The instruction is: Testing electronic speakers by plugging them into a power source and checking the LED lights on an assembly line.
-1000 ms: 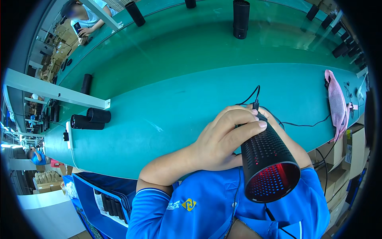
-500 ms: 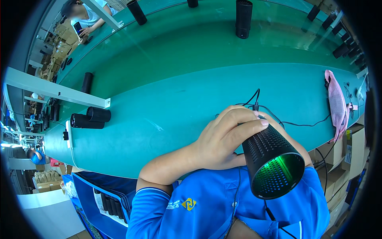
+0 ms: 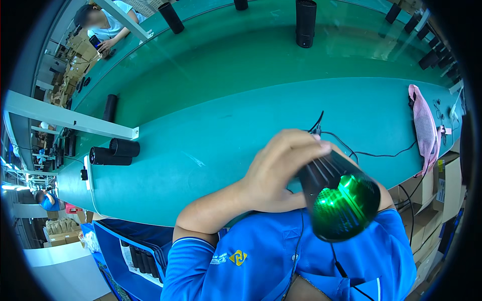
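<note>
My left hand (image 3: 278, 170) is closed around the side of a black perforated cylinder (image 3: 314, 193), thumb and fingers on its body. The open end of the cylinder tilts toward me, and green light glows inside it; its lower part is smeared by motion. Close to its far end rises a black cable plug (image 3: 317, 130), with a black cable (image 3: 384, 156) running right over the table. My right forearm (image 3: 384, 195) shows behind the cylinder, while the fingers of my right hand are hidden by the cylinder and my left hand.
Two black cylinders (image 3: 108, 156) lie at the left of the green table (image 3: 201, 125), beside a white post (image 3: 75, 118). More cylinders stand farther back. A pink mesh cloth (image 3: 426, 130) lies at the right edge. Across the table a person (image 3: 113, 27) holds a dark object. A blue bin (image 3: 130, 251) stands lower left.
The cylinder has turned and shifted slightly up and left, and the green light inside looks brighter. My left hand keeps its hold and moves with it.
</note>
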